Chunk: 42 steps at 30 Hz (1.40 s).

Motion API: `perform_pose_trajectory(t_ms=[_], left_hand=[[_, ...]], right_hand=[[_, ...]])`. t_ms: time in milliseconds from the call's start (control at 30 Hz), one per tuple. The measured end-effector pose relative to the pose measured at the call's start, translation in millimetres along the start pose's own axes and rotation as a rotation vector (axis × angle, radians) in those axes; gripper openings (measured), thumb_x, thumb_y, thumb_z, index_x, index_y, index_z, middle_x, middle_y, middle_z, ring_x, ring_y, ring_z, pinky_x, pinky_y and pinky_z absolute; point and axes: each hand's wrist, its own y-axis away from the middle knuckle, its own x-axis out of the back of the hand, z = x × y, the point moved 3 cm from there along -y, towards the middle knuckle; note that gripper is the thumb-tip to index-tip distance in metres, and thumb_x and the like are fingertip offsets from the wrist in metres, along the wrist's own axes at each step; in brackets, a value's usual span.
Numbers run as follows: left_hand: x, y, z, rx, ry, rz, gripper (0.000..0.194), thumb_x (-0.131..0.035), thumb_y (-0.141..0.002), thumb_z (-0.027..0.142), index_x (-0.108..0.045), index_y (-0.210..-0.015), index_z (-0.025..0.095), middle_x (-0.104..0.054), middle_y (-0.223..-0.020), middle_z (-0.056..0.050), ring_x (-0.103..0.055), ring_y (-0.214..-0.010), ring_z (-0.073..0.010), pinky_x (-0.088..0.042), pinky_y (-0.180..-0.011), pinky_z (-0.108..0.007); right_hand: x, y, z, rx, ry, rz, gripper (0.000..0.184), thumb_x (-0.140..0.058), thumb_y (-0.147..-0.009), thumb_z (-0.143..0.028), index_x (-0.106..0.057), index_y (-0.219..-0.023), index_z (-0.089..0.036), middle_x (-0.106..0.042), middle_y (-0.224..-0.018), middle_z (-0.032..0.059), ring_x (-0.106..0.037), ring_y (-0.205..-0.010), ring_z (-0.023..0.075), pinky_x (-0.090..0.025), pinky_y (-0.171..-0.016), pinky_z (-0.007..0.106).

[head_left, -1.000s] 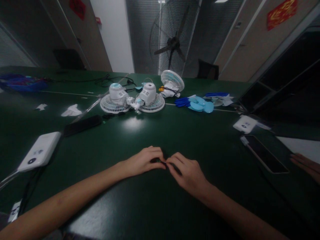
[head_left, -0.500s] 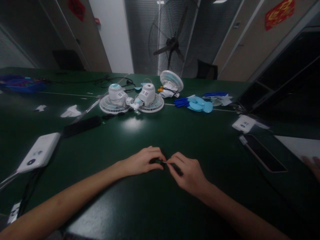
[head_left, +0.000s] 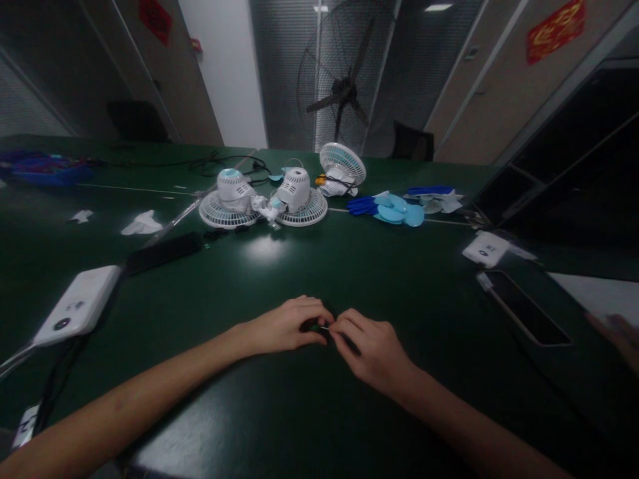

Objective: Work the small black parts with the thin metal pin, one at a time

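My left hand (head_left: 287, 325) and my right hand (head_left: 372, 346) rest together on the dark green table (head_left: 319, 266), fingertips meeting at the middle. Both are curled in a pinch around a small dark part (head_left: 319, 326) with a thin pale pin or wire between the fingertips; it is too small and dim to name. Three small white desk fans (head_left: 264, 197) lie farther back, two face down and one tilted upright (head_left: 342, 167).
Blue fan blades (head_left: 397, 209) lie right of the fans. A white power bank (head_left: 74, 307) and a black bar (head_left: 162, 251) sit at left, a phone (head_left: 522, 307) and white box (head_left: 485, 249) at right. Another person's hand (head_left: 619, 332) shows at the right edge.
My hands stay pinched together and have barely shifted toward me. The other person's hand at the right edge has drawn back and then moved slightly in.
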Motion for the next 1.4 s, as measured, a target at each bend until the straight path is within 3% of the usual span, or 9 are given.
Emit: perform_pose_trajectory(t_ms=[367,433,533,600,767,900,1100,1233,1400], left_hand=[[8.7,4.0,9.0,-0.009,-0.042,-0.046,0.057,-0.079,-0.091,0.025,-0.056,-0.143,0.024,-0.067,-0.114,-0.006,-0.06,-0.106,-0.0248,-0.043,-0.096,-0.038],[10.5,5.7,4.9,0.009,-0.042,-0.02,0.046,-0.074,-0.094,0.023,-0.059,-0.138,0.024,-0.067,-0.111,-0.006,-0.06,-0.104,-0.0236,-0.044,-0.096,-0.038],[14.8,7.3,-8.2,0.106,-0.078,0.129,0.017,-0.068,-0.1,0.027,-0.067,-0.116,0.022,-0.066,-0.106,-0.005,-0.061,-0.1,-0.0225,-0.046,-0.092,-0.037],[15.6,7.7,-14.7,0.127,-0.111,0.176,0.01,-0.068,-0.1,0.028,-0.068,-0.109,0.022,-0.067,-0.106,-0.005,-0.061,-0.102,-0.0228,-0.046,-0.094,-0.038],[13.5,7.5,-17.5,0.085,-0.164,0.139,0.014,-0.07,-0.099,0.026,-0.068,-0.112,0.024,-0.068,-0.109,-0.004,-0.062,-0.107,-0.0234,-0.045,-0.102,-0.042],[18.9,10.3,-19.9,0.122,-0.207,0.218,0.016,-0.061,-0.103,0.022,-0.066,-0.119,0.024,-0.066,-0.116,-0.007,-0.062,-0.112,-0.0246,-0.049,-0.101,-0.042],[23.0,11.8,-25.7,0.077,-0.105,0.175,0.032,-0.053,-0.105,0.014,-0.065,-0.133,0.026,-0.064,-0.127,-0.008,-0.063,-0.121,-0.0217,-0.051,-0.107,-0.039],[41.7,15.2,-50.4,0.164,-0.173,0.28,0.03,-0.057,-0.105,0.021,-0.066,-0.133,0.026,-0.068,-0.123,-0.007,-0.066,-0.111,-0.0228,-0.054,-0.099,-0.039],[93.7,43.2,-101.2,0.388,-0.33,0.529,0.027,-0.062,-0.1,0.031,-0.073,-0.123,0.022,-0.073,-0.113,-0.009,-0.07,-0.097,-0.0266,-0.057,-0.087,-0.04]], right_hand=[[6.6,-1.3,2.4,-0.073,-0.057,0.088,0.016,-0.054,-0.104,-0.017,-0.07,-0.109,-0.017,-0.069,-0.102,0.0056,-0.066,-0.074,0.0141,-0.053,-0.061,0.023],[6.1,-1.4,2.4,-0.07,-0.054,0.079,0.016,-0.054,-0.104,-0.017,-0.07,-0.11,-0.018,-0.069,-0.102,0.0056,-0.066,-0.075,0.0139,-0.053,-0.061,0.023],[5.6,-1.3,3.2,-0.082,-0.053,0.073,0.016,-0.055,-0.104,-0.016,-0.069,-0.112,-0.018,-0.069,-0.104,0.0054,-0.066,-0.075,0.0133,-0.053,-0.062,0.022],[5.4,-1.0,3.9,-0.093,-0.054,0.072,0.016,-0.056,-0.103,-0.016,-0.069,-0.112,-0.019,-0.069,-0.104,0.0051,-0.066,-0.075,0.0131,-0.053,-0.062,0.022],[5.1,-0.8,3.7,-0.098,-0.035,0.061,0.014,-0.058,-0.103,-0.016,-0.069,-0.111,-0.019,-0.069,-0.103,0.0046,-0.066,-0.075,0.0133,-0.052,-0.064,0.023],[7.6,-2.4,1.3,-0.101,-0.047,0.061,0.015,-0.057,-0.103,-0.015,-0.069,-0.11,-0.019,-0.069,-0.102,0.0047,-0.066,-0.077,0.0143,-0.053,-0.065,0.023],[9.4,-3.3,0.2,-0.104,-0.07,0.051,0.015,-0.057,-0.103,-0.015,-0.07,-0.109,-0.018,-0.069,-0.103,0.005,-0.065,-0.075,0.0138,-0.053,-0.062,0.022],[7.4,-2.1,1.8,-0.101,-0.078,0.033,0.016,-0.056,-0.103,-0.015,-0.07,-0.112,-0.018,-0.069,-0.104,0.0052,-0.065,-0.075,0.0135,-0.053,-0.061,0.022],[7.1,-0.5,3.0,-0.095,-0.09,0.022,0.016,-0.057,-0.104,-0.014,-0.069,-0.113,-0.018,-0.069,-0.106,0.0054,-0.066,-0.075,0.0126,-0.054,-0.062,0.022]])
